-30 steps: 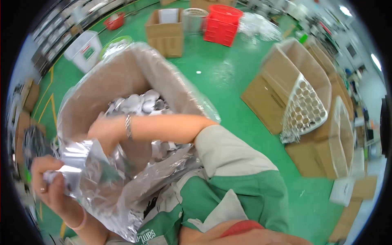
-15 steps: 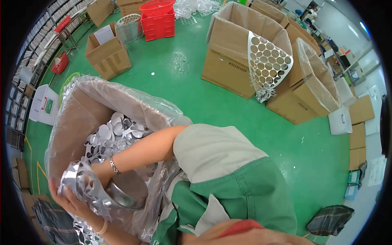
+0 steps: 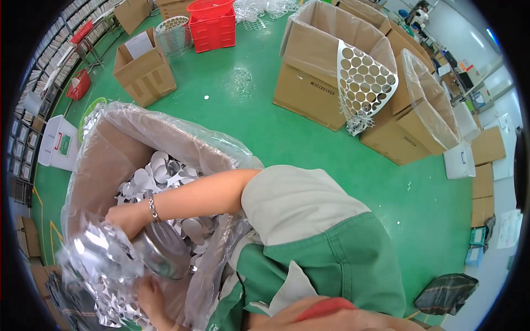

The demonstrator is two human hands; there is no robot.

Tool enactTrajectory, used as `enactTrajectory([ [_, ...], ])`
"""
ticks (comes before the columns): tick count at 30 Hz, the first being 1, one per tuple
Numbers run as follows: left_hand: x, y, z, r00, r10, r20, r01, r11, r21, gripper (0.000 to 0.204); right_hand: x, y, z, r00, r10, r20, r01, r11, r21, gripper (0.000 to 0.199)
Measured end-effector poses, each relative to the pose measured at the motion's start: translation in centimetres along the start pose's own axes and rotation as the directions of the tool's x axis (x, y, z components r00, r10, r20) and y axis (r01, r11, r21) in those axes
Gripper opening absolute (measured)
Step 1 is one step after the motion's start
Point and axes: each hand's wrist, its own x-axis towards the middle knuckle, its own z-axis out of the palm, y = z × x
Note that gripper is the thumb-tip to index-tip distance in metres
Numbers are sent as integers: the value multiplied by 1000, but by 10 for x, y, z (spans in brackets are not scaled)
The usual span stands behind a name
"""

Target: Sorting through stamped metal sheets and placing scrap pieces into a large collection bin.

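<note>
Around the lined box (foil-filled), open cartons crowd.

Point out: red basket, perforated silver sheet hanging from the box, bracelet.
red basket (image 3: 213, 23), head view, on its front wall.
perforated silver sheet (image 3: 364, 77), head view, on its middle among the round holes.
bracelet (image 3: 153, 208), head view, on the band across the wrist.

Floor: green floor, glossy
Near: plastic-lined carton of silver discs
Far left: small open carton, red crate
Right: large cartons, one draped with punched sheet
</note>
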Motion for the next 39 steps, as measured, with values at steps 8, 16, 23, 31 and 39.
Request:
enactTrajectory([
  [8, 61, -185, 66, 953, -304, 9, 246, 789, 563, 33, -8, -24, 19, 998, 8, 57, -15, 993, 116, 13],
  [16, 81, -110, 53, 918, -395, 31, 383, 904, 188, 35, -13, -24, 18, 994, 38, 106, -51, 992, 119, 14],
  [23, 16, -79, 54, 890, -449, 82, 456, 875, -163, 40, -15, -18, 11, 991, 78, 105, -89, 991, 102, 19],
  [31, 26, -61, 59, 944, -312, -111, 191, 785, -589, 45, -10, 1, 0, 984, 166, -58, -169, 985, -43, 13],
  [39, 24, -54, 39, 937, -237, 257, 337, 807, -484, 41, -2, 21, -12, 977, 134, -166, -145, 988, -51, 32],
])
